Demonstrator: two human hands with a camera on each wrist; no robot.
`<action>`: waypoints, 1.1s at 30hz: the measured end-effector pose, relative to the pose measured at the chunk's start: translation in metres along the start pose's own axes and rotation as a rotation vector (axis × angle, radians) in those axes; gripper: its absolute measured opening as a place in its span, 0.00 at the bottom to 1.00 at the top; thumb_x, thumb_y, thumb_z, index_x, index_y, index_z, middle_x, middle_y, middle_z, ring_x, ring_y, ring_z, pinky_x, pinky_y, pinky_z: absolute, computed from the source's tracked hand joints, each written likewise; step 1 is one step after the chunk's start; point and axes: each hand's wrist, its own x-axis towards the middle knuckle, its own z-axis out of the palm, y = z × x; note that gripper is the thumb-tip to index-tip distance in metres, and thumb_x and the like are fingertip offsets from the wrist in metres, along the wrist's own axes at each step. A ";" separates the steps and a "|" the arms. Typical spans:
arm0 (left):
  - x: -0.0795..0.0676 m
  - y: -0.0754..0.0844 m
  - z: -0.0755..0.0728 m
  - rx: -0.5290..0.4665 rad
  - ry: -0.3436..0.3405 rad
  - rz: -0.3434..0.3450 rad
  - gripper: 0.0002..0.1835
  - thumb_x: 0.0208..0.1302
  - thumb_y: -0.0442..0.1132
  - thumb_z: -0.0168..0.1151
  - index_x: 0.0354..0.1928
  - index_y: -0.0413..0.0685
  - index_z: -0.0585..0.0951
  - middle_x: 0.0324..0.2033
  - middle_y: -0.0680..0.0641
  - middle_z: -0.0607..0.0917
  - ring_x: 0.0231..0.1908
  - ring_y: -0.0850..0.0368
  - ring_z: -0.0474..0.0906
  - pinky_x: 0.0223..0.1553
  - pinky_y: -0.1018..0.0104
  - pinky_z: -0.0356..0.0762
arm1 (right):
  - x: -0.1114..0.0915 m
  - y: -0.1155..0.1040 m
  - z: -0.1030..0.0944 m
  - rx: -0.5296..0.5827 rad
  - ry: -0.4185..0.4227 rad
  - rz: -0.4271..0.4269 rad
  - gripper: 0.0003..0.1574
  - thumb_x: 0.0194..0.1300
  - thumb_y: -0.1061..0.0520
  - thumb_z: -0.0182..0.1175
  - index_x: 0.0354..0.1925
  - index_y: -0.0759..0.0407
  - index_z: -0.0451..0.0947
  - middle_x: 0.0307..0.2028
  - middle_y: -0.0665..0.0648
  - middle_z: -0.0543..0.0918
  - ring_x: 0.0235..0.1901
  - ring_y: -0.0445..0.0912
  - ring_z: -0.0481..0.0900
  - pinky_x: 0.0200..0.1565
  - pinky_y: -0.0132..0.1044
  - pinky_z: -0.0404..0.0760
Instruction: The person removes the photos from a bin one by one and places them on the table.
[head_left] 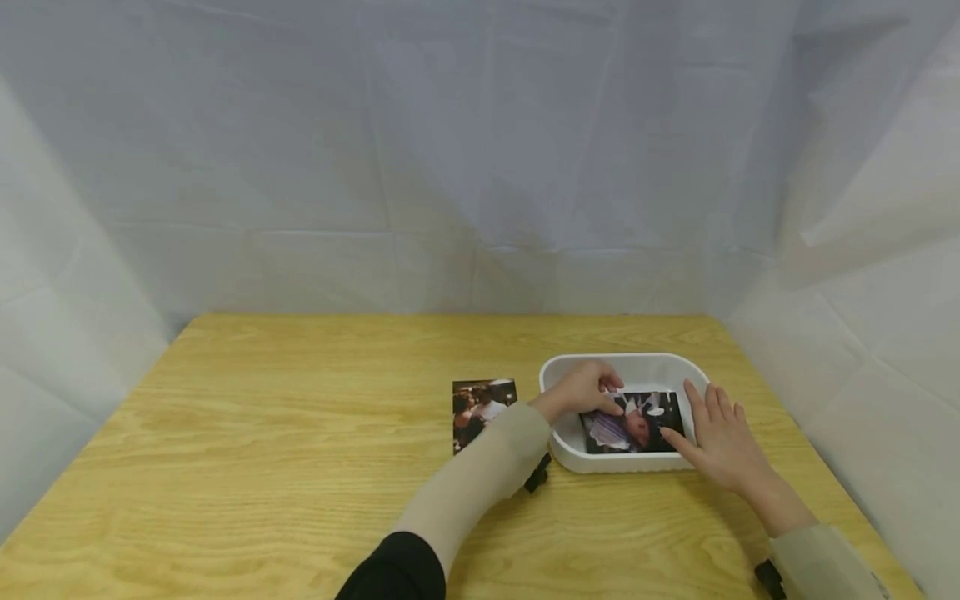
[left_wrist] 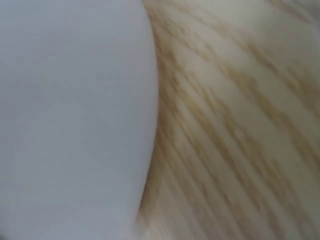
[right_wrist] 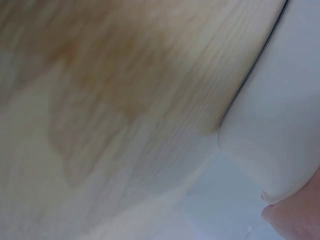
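A white oval-cornered tray stands at the right side of the wooden table. Inside it lies a dark photo print with a striped purple patch and a reddish shape. My left hand reaches over the tray's left rim, fingers loosely bent and apart from the thumb, whose tip overlaps the print's upper left part. Fingers spread, my right hand rests along the right rim, its thumb over the print's right end. In the right wrist view, fingertips show at the tray wall.
A second photo print lies on the table left of the tray, partly hidden by my left sleeve. White sheeting hangs behind the table and at both sides. The table's right edge is close to my right forearm.
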 end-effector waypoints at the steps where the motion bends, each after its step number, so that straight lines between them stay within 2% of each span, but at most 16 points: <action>1: 0.000 0.000 0.000 -0.002 0.000 0.004 0.17 0.44 0.36 0.70 0.39 0.41 0.79 0.31 0.52 0.80 0.32 0.65 0.72 0.35 0.80 0.68 | 0.000 0.000 0.000 0.001 0.001 0.000 0.52 0.62 0.37 0.45 0.65 0.72 0.38 0.58 0.84 0.45 0.58 0.72 0.42 0.53 0.66 0.43; 10: 0.001 -0.001 0.001 -0.007 0.011 -0.002 0.12 0.47 0.34 0.68 0.37 0.41 0.81 0.32 0.50 0.82 0.35 0.64 0.75 0.37 0.80 0.68 | 0.000 0.001 0.001 0.014 0.000 0.007 0.52 0.62 0.37 0.45 0.65 0.71 0.38 0.58 0.83 0.44 0.58 0.72 0.42 0.53 0.65 0.42; 17: 0.003 -0.001 0.003 -0.012 0.057 -0.034 0.10 0.49 0.33 0.66 0.35 0.40 0.81 0.30 0.49 0.82 0.34 0.61 0.74 0.38 0.77 0.69 | 0.000 0.000 0.000 0.011 0.000 0.010 0.52 0.62 0.37 0.45 0.65 0.71 0.38 0.58 0.84 0.45 0.58 0.72 0.43 0.53 0.66 0.42; 20: 0.003 -0.002 0.003 0.015 0.067 -0.050 0.10 0.49 0.34 0.66 0.36 0.41 0.81 0.30 0.50 0.81 0.34 0.62 0.74 0.38 0.77 0.68 | 0.001 0.000 0.000 0.012 0.002 0.010 0.52 0.62 0.37 0.45 0.65 0.71 0.38 0.58 0.84 0.45 0.58 0.72 0.43 0.53 0.65 0.42; 24: 0.003 -0.002 0.002 0.001 0.087 -0.038 0.11 0.50 0.34 0.66 0.37 0.42 0.80 0.32 0.50 0.82 0.34 0.63 0.75 0.38 0.78 0.68 | 0.001 0.000 0.000 0.012 0.000 0.012 0.52 0.62 0.36 0.45 0.65 0.71 0.38 0.58 0.84 0.45 0.58 0.72 0.43 0.53 0.65 0.42; 29: 0.001 -0.001 0.000 -0.096 0.206 0.004 0.10 0.50 0.31 0.65 0.37 0.41 0.81 0.33 0.48 0.82 0.33 0.62 0.76 0.36 0.78 0.69 | 0.002 0.002 0.000 0.009 0.003 0.010 0.52 0.61 0.36 0.45 0.65 0.72 0.39 0.58 0.84 0.45 0.58 0.72 0.43 0.53 0.65 0.42; 33: 0.000 -0.001 -0.003 -0.159 0.312 -0.028 0.09 0.50 0.33 0.65 0.36 0.42 0.81 0.32 0.49 0.82 0.32 0.62 0.76 0.34 0.77 0.70 | 0.002 0.004 0.002 0.011 0.007 0.004 0.52 0.62 0.36 0.45 0.65 0.71 0.38 0.58 0.83 0.45 0.58 0.72 0.42 0.53 0.66 0.41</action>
